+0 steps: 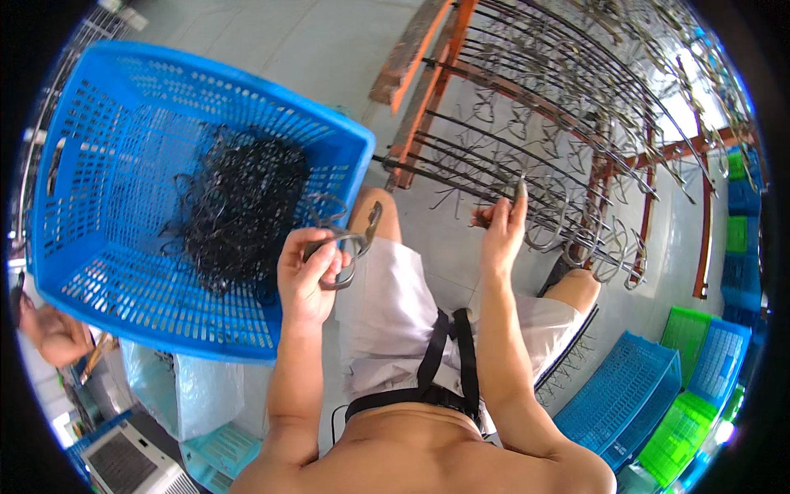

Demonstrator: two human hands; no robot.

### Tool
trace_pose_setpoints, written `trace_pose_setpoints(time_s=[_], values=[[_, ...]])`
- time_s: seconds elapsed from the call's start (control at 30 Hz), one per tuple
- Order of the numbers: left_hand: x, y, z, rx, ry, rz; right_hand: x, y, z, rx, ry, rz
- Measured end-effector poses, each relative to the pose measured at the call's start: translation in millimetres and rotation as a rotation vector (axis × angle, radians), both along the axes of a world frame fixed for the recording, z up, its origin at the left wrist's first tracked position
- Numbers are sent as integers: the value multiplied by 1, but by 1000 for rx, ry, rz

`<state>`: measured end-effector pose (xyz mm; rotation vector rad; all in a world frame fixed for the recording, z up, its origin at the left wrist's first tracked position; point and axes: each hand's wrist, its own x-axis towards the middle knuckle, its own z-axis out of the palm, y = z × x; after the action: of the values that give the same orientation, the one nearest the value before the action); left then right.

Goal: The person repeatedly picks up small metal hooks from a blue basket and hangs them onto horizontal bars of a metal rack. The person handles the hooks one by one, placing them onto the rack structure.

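Observation:
My left hand is closed around a few curved, shiny grey metal pieces, one with a flat notched end standing up. It is beside the right wall of a big blue plastic basket. Inside that basket lies a tangled heap of thin black curved pieces. My right hand is raised at the near side of a rack of dark rods, fingers partly curled and the index finger pointing up. Whatever its fingertips pinch is too small to make out. Similar curved metal pieces hang from the rods beside it.
The rack's orange-brown frame rises ahead, with many wire hooks sticking out. Blue crates and green crates stand at the lower right. A clear plastic bag is below the basket. Another person's arm shows at far left.

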<state>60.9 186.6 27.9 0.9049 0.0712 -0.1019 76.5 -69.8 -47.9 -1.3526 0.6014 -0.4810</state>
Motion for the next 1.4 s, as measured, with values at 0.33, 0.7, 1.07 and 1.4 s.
trace_pose_setpoints(time_s=[0.33, 0.7, 1.07, 1.4], values=[[5, -3, 2, -266, 178, -21, -1, -8, -6, -395, 368, -9], [5, -8, 5, -176, 134, -43, 57, -62, 24, -921, 466, 187], [18, -15, 2, -423, 276, -56, 59, -53, 33, -843, 519, 158], [13, -47, 3, -651, 92, -109, -48, 75, 51, 533, 40, 757]])
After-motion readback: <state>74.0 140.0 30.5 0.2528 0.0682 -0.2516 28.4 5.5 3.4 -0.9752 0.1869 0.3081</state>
